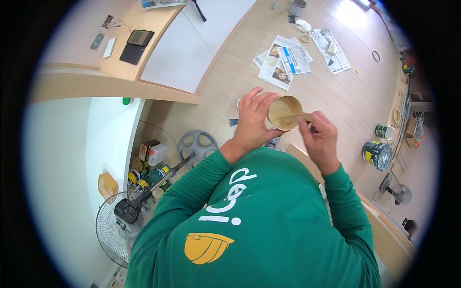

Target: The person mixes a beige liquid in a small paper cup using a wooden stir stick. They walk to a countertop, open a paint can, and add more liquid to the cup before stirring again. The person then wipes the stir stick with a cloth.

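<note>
Round open container [296, 104]: held before the torso, above the plank floor [240, 62]. Pale beige liquid [275, 114] inside. Flat stick [291, 118] crosses the right rim, inner end in the liquid. Left hand [253, 116]: fingers and thumb clamped around the container's left side. Right hand [319, 137]: fingers pinched on the stick's outer end. Beyond, on floor: newspaper sheets [270, 72] in 2 patches; right, stained pail [382, 156].

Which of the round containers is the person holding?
The open, tan-lined tin in the left hand; the right hand holds a flat stick in it. The others, like the green tub and larger bucket at right, are in neither hand.
</note>
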